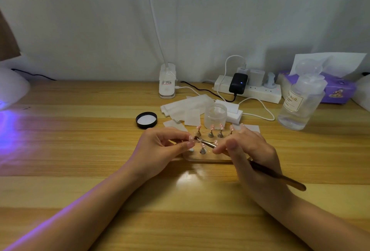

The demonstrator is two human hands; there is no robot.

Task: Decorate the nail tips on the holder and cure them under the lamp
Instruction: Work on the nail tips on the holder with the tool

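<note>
The left hand point(160, 148) pinched a single pink nail tip point(191, 140) between thumb and fingertips, its grip closed tight on it just above the wooden holder point(202, 158) on the counter point(80, 150). The right hand point(252, 156) gripped a dark-handled brush point(278, 176), fingers curled round the shaft, and the bristles touched the pinched tip. More pink tips stood on small metal stands point(210, 134) in the holder's rows. Behind the holder stood an open frosted jar point(215, 115), with its black lid point(146, 120) lying upturned to the left. On the right, a clear pump bottle point(300, 104) bore a label reading "NAIL"; the smaller print was too blurred to make out. A clip lamp base point(167, 82) carried a sticker with illegible writing. At the far left edge the curing lamp point(11, 88) cast purple light across the counter.
</note>
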